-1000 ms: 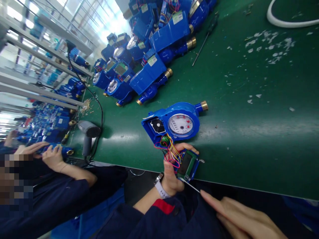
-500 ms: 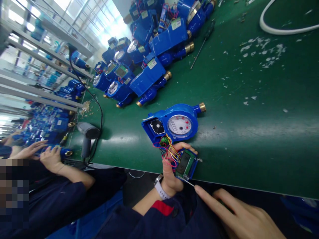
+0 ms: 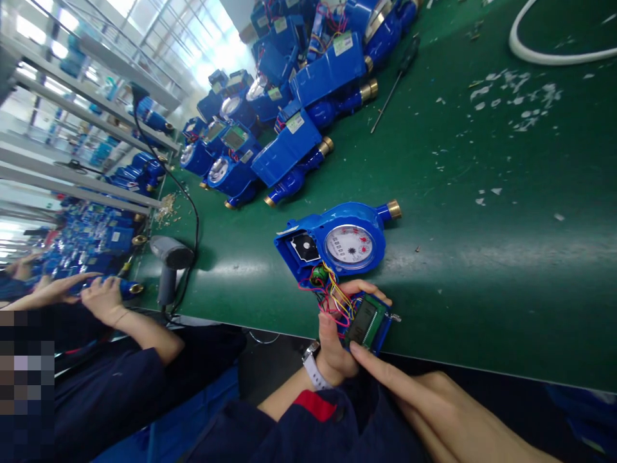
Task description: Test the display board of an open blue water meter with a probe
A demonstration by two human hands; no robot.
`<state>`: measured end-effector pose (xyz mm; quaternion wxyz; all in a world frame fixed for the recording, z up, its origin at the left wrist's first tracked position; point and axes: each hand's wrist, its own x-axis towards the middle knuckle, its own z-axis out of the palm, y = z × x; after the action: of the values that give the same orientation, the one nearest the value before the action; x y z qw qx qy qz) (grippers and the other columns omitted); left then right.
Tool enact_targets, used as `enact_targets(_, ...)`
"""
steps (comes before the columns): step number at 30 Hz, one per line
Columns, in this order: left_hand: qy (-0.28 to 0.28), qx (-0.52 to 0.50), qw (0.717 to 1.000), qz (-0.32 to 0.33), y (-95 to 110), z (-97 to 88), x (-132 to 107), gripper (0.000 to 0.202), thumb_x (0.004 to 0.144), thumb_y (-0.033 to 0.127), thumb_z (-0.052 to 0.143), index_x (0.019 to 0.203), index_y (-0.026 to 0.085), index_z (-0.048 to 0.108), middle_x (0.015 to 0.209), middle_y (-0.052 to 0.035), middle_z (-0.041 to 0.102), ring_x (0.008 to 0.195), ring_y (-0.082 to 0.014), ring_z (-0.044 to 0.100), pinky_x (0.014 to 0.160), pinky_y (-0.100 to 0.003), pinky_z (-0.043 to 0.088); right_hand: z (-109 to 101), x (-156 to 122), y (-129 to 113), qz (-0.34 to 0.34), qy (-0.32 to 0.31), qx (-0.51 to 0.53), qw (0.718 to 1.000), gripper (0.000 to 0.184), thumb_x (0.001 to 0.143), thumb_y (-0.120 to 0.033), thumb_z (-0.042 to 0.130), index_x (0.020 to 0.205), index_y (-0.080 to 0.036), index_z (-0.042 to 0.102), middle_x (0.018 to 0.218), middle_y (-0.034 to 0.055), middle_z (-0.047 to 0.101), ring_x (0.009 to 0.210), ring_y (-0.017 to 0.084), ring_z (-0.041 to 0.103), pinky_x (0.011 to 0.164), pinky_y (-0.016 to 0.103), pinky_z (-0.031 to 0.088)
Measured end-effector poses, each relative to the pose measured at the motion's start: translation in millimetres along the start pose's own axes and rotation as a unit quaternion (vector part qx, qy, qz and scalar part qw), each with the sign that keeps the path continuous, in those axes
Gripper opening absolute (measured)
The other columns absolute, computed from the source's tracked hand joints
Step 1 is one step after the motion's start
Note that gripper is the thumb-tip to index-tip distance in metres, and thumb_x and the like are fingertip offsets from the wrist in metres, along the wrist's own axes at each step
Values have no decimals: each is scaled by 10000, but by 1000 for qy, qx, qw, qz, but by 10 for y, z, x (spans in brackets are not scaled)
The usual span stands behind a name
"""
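My left hand [image 3: 333, 352] is closed around the edges of a small circuit board [image 3: 365, 323] with a grey LCD display. Its thumb lies on the near left side and a finger curls around the far side. A metal coil [image 3: 394, 317] sticks out from the board's right side. Thin coloured wires [image 3: 337, 297] link the board to an open blue water meter [image 3: 359, 212] lying on the bench behind it. My right hand [image 3: 424, 395] reaches in with the index finger stretched out, its tip on the board's lower corner. The other fingers are bent and partly hidden.
Several blue water meters [image 3: 286, 151] are heaped at the back left. A screwdriver [image 3: 395, 83] lies beside them on the green bench [image 3: 482, 270]. A grey heat gun [image 3: 168, 257] with a black cord stands left. A co-worker's hands [image 3: 103, 299] are at far left; a white cable [image 3: 540, 58] lies far right.
My right index fingertip has moved left and up onto the board's corner; the thin metal piece by it no longer shows. The board has shifted slightly right in my left hand.
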<state>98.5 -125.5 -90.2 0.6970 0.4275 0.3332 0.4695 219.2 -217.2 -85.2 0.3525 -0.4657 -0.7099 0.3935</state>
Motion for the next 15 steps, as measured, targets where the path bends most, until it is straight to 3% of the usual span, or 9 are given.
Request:
enact_targets(4,-1,-20,1000,2,-5,16,10,625,869,699,382,1022,169,676,886,-94,652,831,-227,644,781,-344,517,7,24,-36,34,-1,87,996,643,870,-40,271,1479,-197,406,777,28,702,567,170,664,570,239,569)
enact_targets(9,13,-26,1000,-5,-14,19,17,634,858,712,379,1007,169,671,876,-95,644,827,-238,640,787,-367,517,37,-5,-24,66,-5,110,992,571,933,-110,281,1480,-205,415,677,22,649,486,169,593,500,243,540)
enact_targets(15,22,-18,1000,-10,-3,17,4,631,846,726,381,1005,199,690,884,-98,641,838,-257,635,786,-384,511,134,-23,6,53,26,131,990,545,964,-128,281,1480,-250,410,596,-23,577,436,157,536,428,227,462)
